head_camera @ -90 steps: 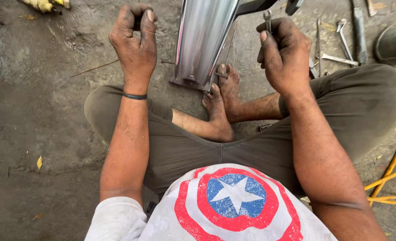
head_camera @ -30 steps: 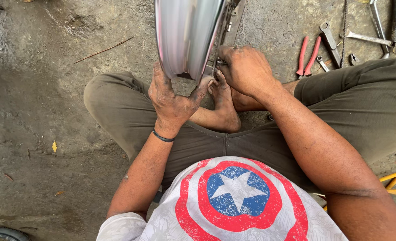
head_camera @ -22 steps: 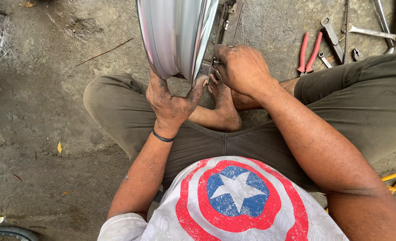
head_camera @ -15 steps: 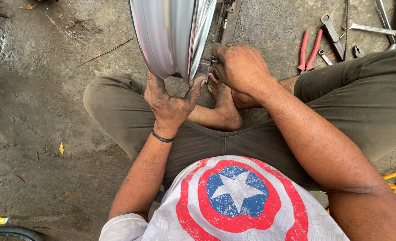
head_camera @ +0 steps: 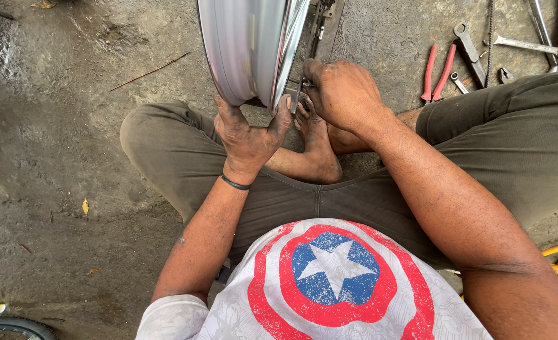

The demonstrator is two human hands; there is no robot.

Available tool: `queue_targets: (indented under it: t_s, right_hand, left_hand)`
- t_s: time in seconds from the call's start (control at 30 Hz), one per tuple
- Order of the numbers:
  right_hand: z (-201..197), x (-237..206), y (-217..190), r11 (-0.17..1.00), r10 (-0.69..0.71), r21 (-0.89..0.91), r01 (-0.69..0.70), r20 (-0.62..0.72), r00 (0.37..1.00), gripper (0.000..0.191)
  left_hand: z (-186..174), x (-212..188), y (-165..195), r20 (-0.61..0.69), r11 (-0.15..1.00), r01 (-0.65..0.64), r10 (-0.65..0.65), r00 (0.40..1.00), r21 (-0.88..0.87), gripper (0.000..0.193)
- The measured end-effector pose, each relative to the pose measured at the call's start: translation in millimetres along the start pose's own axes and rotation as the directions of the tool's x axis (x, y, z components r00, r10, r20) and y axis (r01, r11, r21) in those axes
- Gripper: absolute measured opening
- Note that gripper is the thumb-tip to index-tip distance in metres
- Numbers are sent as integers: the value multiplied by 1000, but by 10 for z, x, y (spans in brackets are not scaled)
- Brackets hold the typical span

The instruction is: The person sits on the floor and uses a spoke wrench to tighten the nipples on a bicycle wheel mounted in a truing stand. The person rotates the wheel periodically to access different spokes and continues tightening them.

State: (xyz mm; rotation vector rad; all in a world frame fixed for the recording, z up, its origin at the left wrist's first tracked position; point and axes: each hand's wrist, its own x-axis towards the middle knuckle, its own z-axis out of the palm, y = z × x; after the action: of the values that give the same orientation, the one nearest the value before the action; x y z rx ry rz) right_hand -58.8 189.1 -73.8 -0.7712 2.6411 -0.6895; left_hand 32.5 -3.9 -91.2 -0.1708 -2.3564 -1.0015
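Shiny metal wheel rim [head_camera: 250, 47] held upright above crossed legs. Left hand [head_camera: 247, 135] cupped under rim's lower edge, fingers spread, thumb pressed against rim's right flank. Right hand [head_camera: 342, 91] clenched just right of rim, small metal tool [head_camera: 299, 94] gripped against rim's edge. Red-handled pliers [head_camera: 436, 72] and spanners [head_camera: 518, 44] laid on concrete floor [head_camera: 58, 157], well right of rim.

Even, soft daylight; faint shadows under the legs. Bright glare streaks the metal rim [head_camera: 247, 50]. Focus sharp throughout.
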Motion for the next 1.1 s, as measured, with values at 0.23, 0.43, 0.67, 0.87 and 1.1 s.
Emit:
queue_targets:
  t_s: [0.23, 0.43, 0.67, 0.87, 1.1]
  right_hand:
    - [-49, -6, -20, 998, 40, -50, -37, 61, 997, 25]
    - [-66, -16, -69, 999, 11, -38, -10, 40, 999, 25]
    - [-24, -27, -47, 998, 17, -59, -15, 26, 1000, 22]
    - [-4, -18, -53, 997, 48, -63, -44, 61, 997, 24]
    - [2, -33, -30, 999, 14, -45, -13, 17, 1000, 25]
  left_hand:
    - [-115, 206, 121, 88, 1000, -21, 22, 996, -11, 113]
    - [-761, 811, 494, -59, 973, -101, 90, 994, -210, 116]
    - [-757, 917, 689, 4, 988, -86, 87, 996, -129, 111]
    - [-661, 740, 639, 16, 989, -49, 52, 999, -141, 101]
    - [-618, 699, 678, 54, 991, 34, -27, 998, -130, 96]
